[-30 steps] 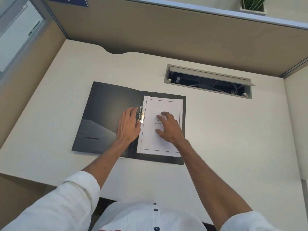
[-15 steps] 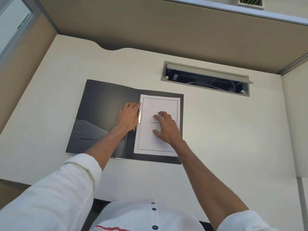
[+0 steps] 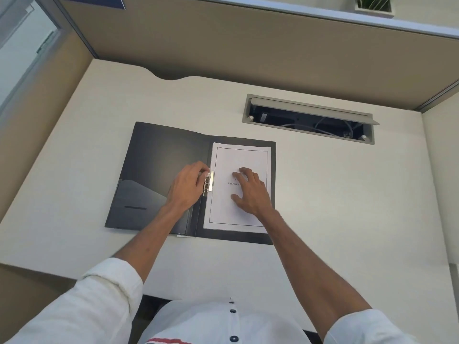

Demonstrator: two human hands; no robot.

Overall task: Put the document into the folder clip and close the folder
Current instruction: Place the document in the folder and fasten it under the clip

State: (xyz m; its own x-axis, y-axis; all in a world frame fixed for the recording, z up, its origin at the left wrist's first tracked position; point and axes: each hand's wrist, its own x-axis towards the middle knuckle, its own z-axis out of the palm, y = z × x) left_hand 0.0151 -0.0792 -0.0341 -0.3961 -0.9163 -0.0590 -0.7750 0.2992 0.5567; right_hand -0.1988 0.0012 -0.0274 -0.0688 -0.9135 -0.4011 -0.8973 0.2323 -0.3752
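A black folder (image 3: 159,155) lies open on the desk. A white printed document (image 3: 244,157) rests on its right half, its left edge at the spine. A metal clip (image 3: 208,183) stands at the spine beside that edge. My left hand (image 3: 187,187) is curled at the clip with its fingertips on the metal lever. My right hand (image 3: 252,191) lies flat on the middle of the document with fingers spread, pressing it down and hiding part of the printed title.
The cream desk (image 3: 335,194) is boxed in by beige partition walls (image 3: 248,50). An open cable tray (image 3: 308,119) with wires sits in the desk behind the folder to the right. A plant pot (image 3: 373,6) stands on top of the partition.
My left hand's fingers have curled onto the clip lever, which now stands raised beside the document edge. My right hand stays flat on the page. The camera view shifted slightly.
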